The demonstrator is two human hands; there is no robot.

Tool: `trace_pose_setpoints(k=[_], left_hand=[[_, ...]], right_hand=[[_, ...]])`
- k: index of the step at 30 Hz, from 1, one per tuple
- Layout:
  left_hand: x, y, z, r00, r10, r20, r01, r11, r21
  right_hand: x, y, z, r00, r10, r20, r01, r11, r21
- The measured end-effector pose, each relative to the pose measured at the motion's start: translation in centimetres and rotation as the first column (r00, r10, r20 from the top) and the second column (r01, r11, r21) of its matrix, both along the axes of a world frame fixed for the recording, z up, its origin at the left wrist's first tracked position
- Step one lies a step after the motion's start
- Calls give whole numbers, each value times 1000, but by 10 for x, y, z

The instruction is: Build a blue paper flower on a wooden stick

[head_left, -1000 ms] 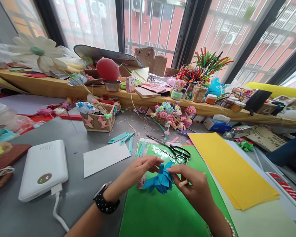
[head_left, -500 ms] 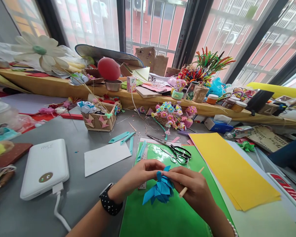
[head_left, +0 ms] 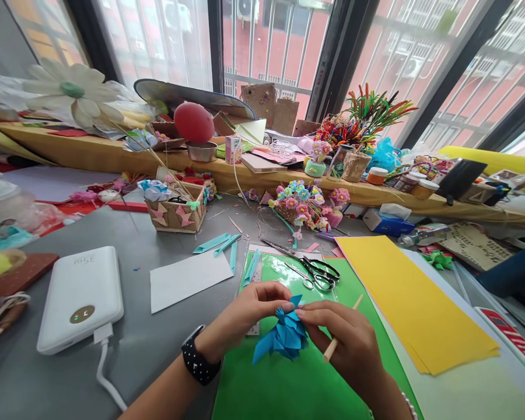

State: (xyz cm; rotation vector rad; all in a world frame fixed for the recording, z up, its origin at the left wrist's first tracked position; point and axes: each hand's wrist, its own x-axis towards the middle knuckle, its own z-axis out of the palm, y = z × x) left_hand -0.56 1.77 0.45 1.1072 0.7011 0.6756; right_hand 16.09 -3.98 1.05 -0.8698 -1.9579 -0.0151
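Observation:
Both of my hands pinch the top of a folded blue paper flower [head_left: 282, 339] above a green paper sheet [head_left: 289, 385]. My left hand [head_left: 254, 309], with a black watch at the wrist, grips the flower's top from the left. My right hand [head_left: 343, 338] pinches it from the right. A thin wooden stick [head_left: 342, 329] runs through the right hand's fingers, its tip pointing up and right. Black-handled scissors [head_left: 317, 273] lie just beyond the hands on the green sheet.
A white power bank [head_left: 81, 297] with its cable lies at the left, a white paper [head_left: 188, 279] beside it. Yellow sheets [head_left: 402, 297] lie at the right. A cardboard box [head_left: 175, 214], small paper flowers [head_left: 304, 204] and craft clutter fill the wooden ledge [head_left: 114, 156] behind.
The blue flower has turned more upright and hangs lower between my fingers. The stick in my right hand has swung up, so more of its length shows.

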Motion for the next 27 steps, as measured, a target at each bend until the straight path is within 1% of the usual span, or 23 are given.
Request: trace_pose_setpoints(k=[4, 10, 12, 14, 16, 19, 21, 23, 27], left_hand=[[2, -1, 0, 999, 51, 18, -51, 998, 46], [3, -1, -2, 997, 62, 43, -64, 997, 37], [3, 0, -3, 997, 63, 42, -65, 997, 37], [2, 0, -4, 997, 63, 40, -64, 997, 32], [2, 1, -3, 998, 59, 32, -59, 998, 22], [1, 0, 0, 999, 35, 9, -35, 999, -12], [1, -1, 0, 1000, 21, -8, -21, 999, -41], [2, -2, -1, 1000, 12, -23, -13, 998, -57], [2, 0, -5, 999, -1, -33, -2, 996, -91]], right_hand=[[-2, -2, 3, 999, -36, 5, 36, 998, 44], [-1, -5, 5, 993, -96, 69, 87, 988, 126], [-1, -5, 3, 992, -96, 77, 85, 987, 136], [0, -4, 2, 995, -69, 70, 63, 994, 91], [0, -3, 2, 998, -32, 56, 33, 999, -8], [0, -1, 2, 998, 25, 49, -17, 986, -163], [1, -1, 1, 997, 53, 57, -39, 973, -229], [1, 0, 0, 997, 60, 58, -43, 965, -258], [1, 0, 0, 1000, 16, 19, -12, 972, -236]])
